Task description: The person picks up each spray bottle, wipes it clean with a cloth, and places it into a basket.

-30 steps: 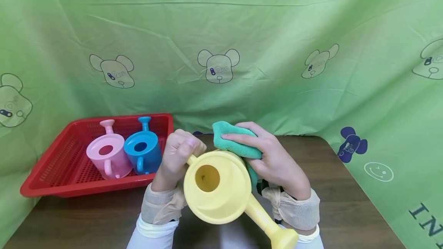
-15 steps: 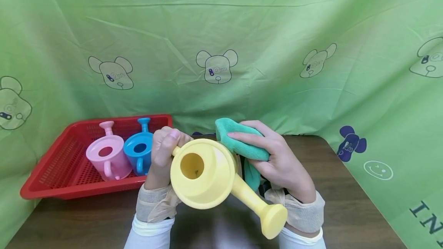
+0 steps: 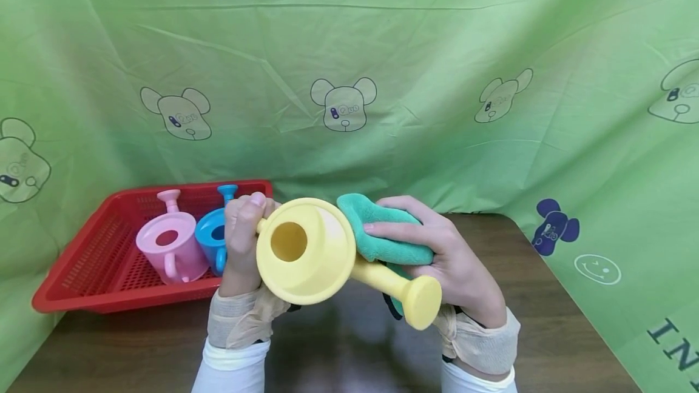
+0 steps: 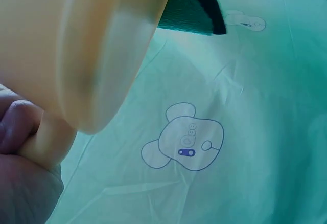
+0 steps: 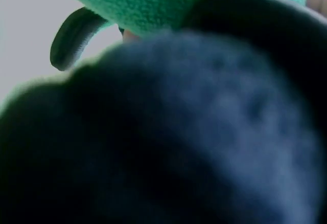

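Observation:
A yellow toy watering can (image 3: 322,253) is held up above the table, tilted, its spout pointing to the lower right in the head view. My left hand (image 3: 243,241) grips its handle, and the left wrist view shows the fingers curled round that handle (image 4: 48,142). In my right hand (image 3: 445,253) is a folded green cloth (image 3: 382,232), gripped between thumb and fingers and lying against the can's right side. The cloth (image 5: 148,1) also shows at the top of the right wrist view, where a dark blurred shape hides most else.
On the left of the brown table (image 3: 546,320) stands a red basket (image 3: 82,265). It holds a pink watering can (image 3: 175,259) and a blue watering can (image 3: 210,229), partly behind my left hand. A green printed curtain (image 3: 426,156) hangs behind.
The yellow can has moved left and upward with my left hand, and its spout has swung up. My right hand has shifted slightly right with the cloth.

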Available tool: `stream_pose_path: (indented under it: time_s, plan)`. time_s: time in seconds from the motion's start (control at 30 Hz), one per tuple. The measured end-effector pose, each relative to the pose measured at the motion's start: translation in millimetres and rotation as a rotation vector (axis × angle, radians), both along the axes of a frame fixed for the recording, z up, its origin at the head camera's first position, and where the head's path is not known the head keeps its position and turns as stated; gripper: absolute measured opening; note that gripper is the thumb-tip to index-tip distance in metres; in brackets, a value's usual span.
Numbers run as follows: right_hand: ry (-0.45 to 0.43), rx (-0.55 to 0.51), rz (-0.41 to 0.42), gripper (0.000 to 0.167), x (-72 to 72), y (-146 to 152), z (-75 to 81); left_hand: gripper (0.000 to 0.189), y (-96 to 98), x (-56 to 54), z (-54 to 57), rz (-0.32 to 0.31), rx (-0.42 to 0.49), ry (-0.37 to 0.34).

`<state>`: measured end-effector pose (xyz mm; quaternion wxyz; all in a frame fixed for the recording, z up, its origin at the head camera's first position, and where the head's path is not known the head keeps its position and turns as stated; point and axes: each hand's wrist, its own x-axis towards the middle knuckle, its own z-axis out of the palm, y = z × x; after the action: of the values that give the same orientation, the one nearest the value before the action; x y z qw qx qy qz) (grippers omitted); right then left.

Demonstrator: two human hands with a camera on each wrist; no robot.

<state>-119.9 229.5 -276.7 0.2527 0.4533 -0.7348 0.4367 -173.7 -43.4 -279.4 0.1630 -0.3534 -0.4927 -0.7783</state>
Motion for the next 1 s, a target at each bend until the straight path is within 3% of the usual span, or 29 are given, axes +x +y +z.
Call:
stream_pose_path:
  time_s: [0.17,0.37,0.43,0.6,0.67,0.83,0.9,1.0]
  plan:
    - [0.001,0.004,-0.002,0.042,-4.1,-2,-1.8,0.057,-0.5,4.1,3.0,0.081,0.029,-0.033]
    - [-0.100,0.032,-0.068,0.056,-5.8,-2,-2.3,0.055,1.7,8.4,7.2,0.136,0.112,-0.091]
    - [-0.120,0.042,-0.083,0.057,-6.8,-1,-2.5,0.053,1.5,10.0,9.0,0.076,0.161,-0.112]
    - [-0.138,0.042,-0.109,0.059,-9.4,-1,-2.8,0.046,-1.0,15.1,13.0,-0.289,0.291,-0.184]
    - [-0.132,0.045,-0.124,0.056,-10.6,-2,-3.3,0.045,-1.3,14.9,13.9,-0.337,0.317,-0.203]
    - [-0.089,0.072,-0.175,0.050,-13.9,-3,-5.8,0.044,-1.0,10.7,16.1,-0.202,0.402,-0.172]
    - [-0.089,0.070,-0.190,0.046,-14.2,-2,-6.5,0.040,-0.4,7.6,16.8,-0.213,0.482,-0.121]
    - [-0.080,0.070,-0.203,0.044,-15.0,0,-7.5,0.035,0.5,1.8,18.4,-0.165,0.585,-0.030]
